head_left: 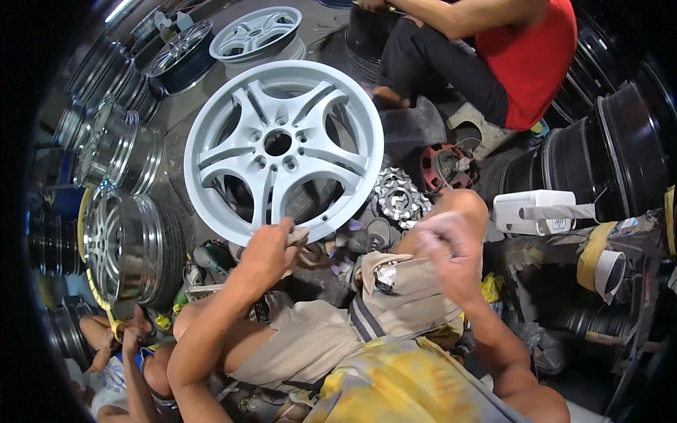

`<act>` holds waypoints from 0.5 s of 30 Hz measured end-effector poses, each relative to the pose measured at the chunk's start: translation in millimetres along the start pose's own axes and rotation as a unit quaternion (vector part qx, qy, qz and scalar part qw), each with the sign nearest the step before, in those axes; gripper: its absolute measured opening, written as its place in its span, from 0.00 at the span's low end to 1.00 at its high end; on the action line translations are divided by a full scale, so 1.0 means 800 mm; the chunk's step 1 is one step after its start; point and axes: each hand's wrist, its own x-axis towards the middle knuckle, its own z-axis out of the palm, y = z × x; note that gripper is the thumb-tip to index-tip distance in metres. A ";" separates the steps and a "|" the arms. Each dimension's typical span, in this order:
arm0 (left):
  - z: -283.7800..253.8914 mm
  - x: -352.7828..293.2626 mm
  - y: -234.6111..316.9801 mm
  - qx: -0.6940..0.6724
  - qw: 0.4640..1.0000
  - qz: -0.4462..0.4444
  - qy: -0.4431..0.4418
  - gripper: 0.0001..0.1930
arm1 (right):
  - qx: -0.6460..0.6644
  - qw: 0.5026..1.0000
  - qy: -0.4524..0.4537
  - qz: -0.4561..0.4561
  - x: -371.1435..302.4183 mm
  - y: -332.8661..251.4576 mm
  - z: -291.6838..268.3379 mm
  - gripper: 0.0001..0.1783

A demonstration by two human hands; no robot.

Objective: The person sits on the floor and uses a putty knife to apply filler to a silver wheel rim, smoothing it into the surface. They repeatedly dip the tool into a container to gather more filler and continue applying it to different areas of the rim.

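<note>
A large pale grey wheel rim (pixel 243 144) with a five-bolt hub lies face up in front of me, tilted toward me. My left hand (pixel 266 257) is at its near edge. Its fingers are closed on a small folded grey-brown piece (pixel 299 238), whose material I cannot make out. Off to the right, above my knee, is my right hand (pixel 455 257), apart from the rim. Motion smears its fingers; they look curled, and whether they hold anything is not visible.
Shiny wheels (pixel 113 243) are stacked at left; another pale rim (pixel 257 35) lies behind. A person in a red top (pixel 529 63) sits at far right; another person's arm (pixel 130 366) shows lower left. Black rims (pixel 585 162) and a white container (pixel 532 210) stand at right.
</note>
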 end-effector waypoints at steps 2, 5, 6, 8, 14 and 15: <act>0.020 0.008 0.012 0.038 0.998 0.045 0.020 0.10 | 0.020 0.997 0.073 0.026 -0.003 -0.008 -0.031 0.06; 0.044 0.035 0.025 0.004 0.990 0.134 0.044 0.12 | -0.032 0.988 0.147 0.038 -0.016 -0.011 -0.074 0.06; 0.049 0.044 0.031 -0.002 0.993 0.116 0.030 0.13 | -0.067 0.986 0.154 0.020 -0.019 -0.002 -0.085 0.06; 0.058 0.061 0.041 0.003 0.991 0.128 0.050 0.12 | -0.123 0.984 0.130 0.011 -0.024 0.002 -0.105 0.06; 0.064 0.052 0.050 0.088 0.985 0.146 0.041 0.13 | -0.205 0.960 0.058 0.179 -0.069 0.052 -0.160 0.05; 0.057 0.039 0.043 0.118 0.983 0.139 0.031 0.14 | -0.226 0.955 0.030 0.192 -0.069 0.056 -0.159 0.08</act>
